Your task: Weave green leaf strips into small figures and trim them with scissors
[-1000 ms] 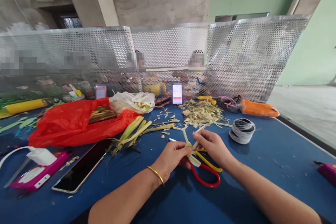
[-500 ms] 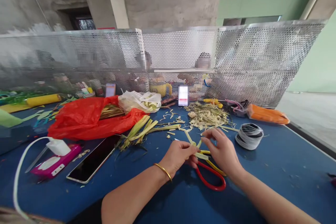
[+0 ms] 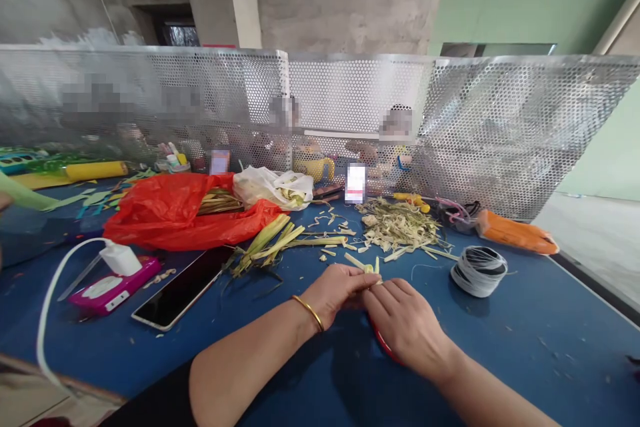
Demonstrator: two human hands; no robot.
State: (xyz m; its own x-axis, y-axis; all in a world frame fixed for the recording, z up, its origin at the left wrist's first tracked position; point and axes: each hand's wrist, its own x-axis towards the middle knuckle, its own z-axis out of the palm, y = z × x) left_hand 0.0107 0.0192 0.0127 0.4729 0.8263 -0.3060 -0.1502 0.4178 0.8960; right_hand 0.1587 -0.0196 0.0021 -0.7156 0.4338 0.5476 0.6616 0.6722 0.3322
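Note:
My left hand (image 3: 343, 287), with a gold bangle at the wrist, pinches a small knotted piece of pale green leaf strips (image 3: 370, 269) between thumb and fingertips. Short strip ends stick up above the fingers. My right hand (image 3: 400, 313) is pressed against the left fingertips, back of the hand up and fingers curled together. Whatever lies inside its grip is hidden. Beneath the right hand shows part of a red handle loop (image 3: 383, 340) of the scissors; the rest of them is covered. Just beyond the hands lies a pile of dry leaf scraps (image 3: 403, 225).
A spool of white string (image 3: 479, 271) stands to the right, near an orange packet (image 3: 515, 232). On the left lie a black phone (image 3: 180, 290), a magenta power strip (image 3: 115, 287), a red plastic bag (image 3: 165, 210) and leaf stalks (image 3: 273, 240). A perforated metal screen (image 3: 350, 93) stands behind.
My right hand has moved left and down, from beside the strips to against my left fingers, covering most of the scissors. The view has shifted slightly.

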